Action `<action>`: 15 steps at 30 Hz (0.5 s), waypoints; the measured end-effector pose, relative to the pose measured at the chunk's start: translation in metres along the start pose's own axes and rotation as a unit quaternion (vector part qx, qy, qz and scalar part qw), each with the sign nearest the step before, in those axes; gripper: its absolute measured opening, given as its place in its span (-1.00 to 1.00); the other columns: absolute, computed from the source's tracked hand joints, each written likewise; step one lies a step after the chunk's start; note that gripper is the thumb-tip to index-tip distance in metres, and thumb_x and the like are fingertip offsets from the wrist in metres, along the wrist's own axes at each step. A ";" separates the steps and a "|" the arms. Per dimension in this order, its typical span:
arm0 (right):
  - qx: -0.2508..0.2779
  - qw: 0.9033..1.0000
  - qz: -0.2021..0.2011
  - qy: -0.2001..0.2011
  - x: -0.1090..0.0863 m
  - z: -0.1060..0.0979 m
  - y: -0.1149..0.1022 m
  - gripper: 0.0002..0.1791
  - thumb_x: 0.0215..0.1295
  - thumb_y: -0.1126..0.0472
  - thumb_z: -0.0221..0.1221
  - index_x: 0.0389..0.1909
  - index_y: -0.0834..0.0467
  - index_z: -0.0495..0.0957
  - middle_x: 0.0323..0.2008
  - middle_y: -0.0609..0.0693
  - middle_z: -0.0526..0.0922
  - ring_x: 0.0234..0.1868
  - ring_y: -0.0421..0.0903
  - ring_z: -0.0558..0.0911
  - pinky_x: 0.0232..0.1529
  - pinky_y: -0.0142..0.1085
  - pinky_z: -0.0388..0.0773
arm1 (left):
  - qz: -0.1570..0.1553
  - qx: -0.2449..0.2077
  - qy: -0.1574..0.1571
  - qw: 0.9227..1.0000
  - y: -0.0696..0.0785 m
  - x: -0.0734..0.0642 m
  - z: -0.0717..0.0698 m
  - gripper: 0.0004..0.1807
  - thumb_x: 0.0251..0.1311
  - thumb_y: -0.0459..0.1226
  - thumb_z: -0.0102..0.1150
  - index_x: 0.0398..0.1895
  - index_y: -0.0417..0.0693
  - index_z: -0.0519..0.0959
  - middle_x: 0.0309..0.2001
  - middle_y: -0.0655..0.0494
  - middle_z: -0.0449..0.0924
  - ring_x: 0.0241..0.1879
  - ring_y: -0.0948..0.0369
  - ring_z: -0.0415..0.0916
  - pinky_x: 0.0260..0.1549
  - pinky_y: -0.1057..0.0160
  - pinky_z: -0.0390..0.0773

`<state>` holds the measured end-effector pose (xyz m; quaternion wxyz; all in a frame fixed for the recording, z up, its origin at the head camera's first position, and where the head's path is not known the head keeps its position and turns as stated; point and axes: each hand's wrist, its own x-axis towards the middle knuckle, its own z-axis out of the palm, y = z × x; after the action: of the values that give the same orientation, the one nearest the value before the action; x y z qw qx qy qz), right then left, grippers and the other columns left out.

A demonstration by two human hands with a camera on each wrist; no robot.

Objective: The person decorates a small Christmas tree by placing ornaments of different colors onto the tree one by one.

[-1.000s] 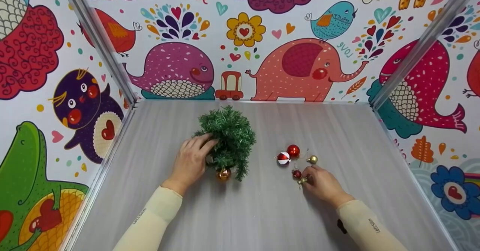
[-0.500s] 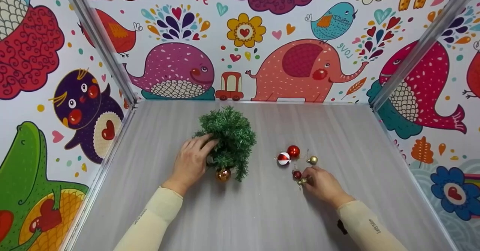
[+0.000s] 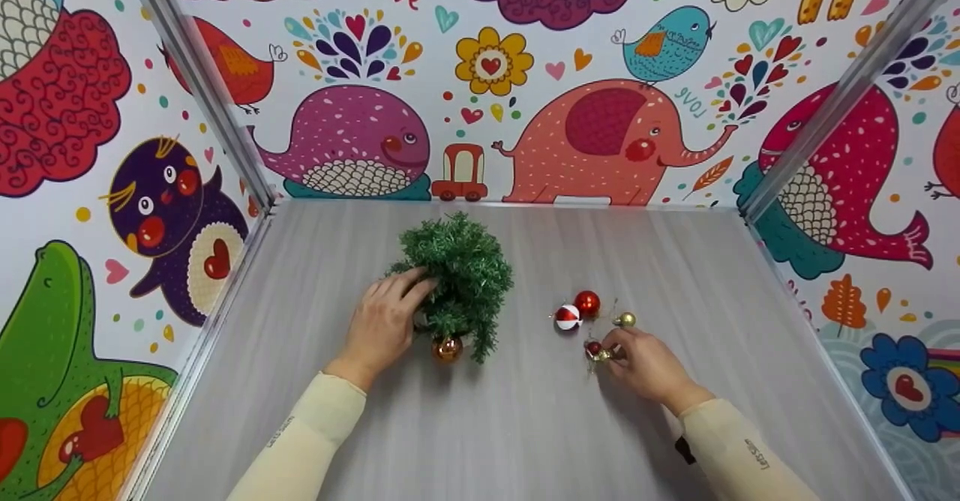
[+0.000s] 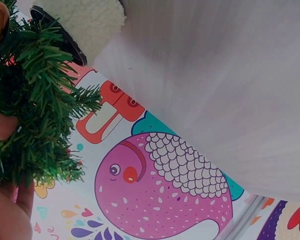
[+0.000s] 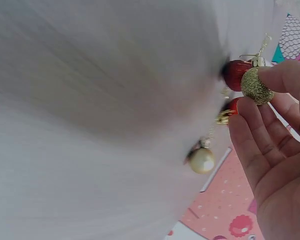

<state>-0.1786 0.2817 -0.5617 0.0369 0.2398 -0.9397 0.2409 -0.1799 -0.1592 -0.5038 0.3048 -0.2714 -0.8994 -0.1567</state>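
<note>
A small green artificial Christmas tree [image 3: 469, 261] leans toward me, and my left hand [image 3: 381, 325] grips its branches, with part of the fingers hidden in the tinsel. A copper bauble [image 3: 448, 349] hangs on the tree's near side. In the left wrist view its pale fleecy base [image 4: 90, 27] with a dark rim shows. My right hand [image 3: 651, 366] pinches a glittery gold bauble [image 5: 256, 87] between thumb and fingertips, just over the table. Right beside it is a dark red bauble [image 5: 235, 76]; whether they touch I cannot tell.
Beyond the right hand lie a shiny red bauble [image 3: 587, 303], a red-and-white bauble [image 3: 568, 317] and a pale gold bauble [image 3: 625, 319] with a string loop. Cartoon-printed walls [image 3: 480, 148] with metal corner posts enclose the grey table [image 3: 495, 441].
My right hand has shifted slightly with the gold bauble, which now overlaps the dark red one more in the head view. The left hand and tree stay in place.
</note>
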 end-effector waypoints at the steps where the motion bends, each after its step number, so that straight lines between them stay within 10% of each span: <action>1: 0.001 1.000 -0.003 0.002 0.001 -0.001 -0.002 -0.73 0.01 0.43 0.38 -0.27 0.13 0.61 -0.26 -0.05 0.61 -0.28 -0.13 0.68 -0.22 -0.22 0.64 | 0.001 -0.001 0.002 1.000 0.000 0.000 0.000 -0.43 0.06 -0.60 0.15 0.17 -0.03 0.57 0.20 -0.12 0.52 0.07 -0.08 0.54 0.03 -0.06 0.52; 15: 0.030 0.995 -0.090 0.036 0.018 -0.011 -0.039 -0.72 0.04 0.40 0.42 -0.25 0.11 0.60 -0.30 -0.11 0.60 -0.35 -0.26 0.65 -0.33 -0.30 0.64 | 0.004 -0.002 0.006 1.000 -0.002 0.000 0.001 -0.39 0.01 -0.62 0.12 0.17 -0.04 0.56 0.19 -0.12 0.52 0.06 -0.08 0.54 0.04 -0.05 0.51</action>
<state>-0.1770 0.2490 -0.5318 0.0846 0.3158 -0.9046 0.2736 -0.1821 -0.1603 -0.5051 0.3104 -0.2749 -0.8960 -0.1589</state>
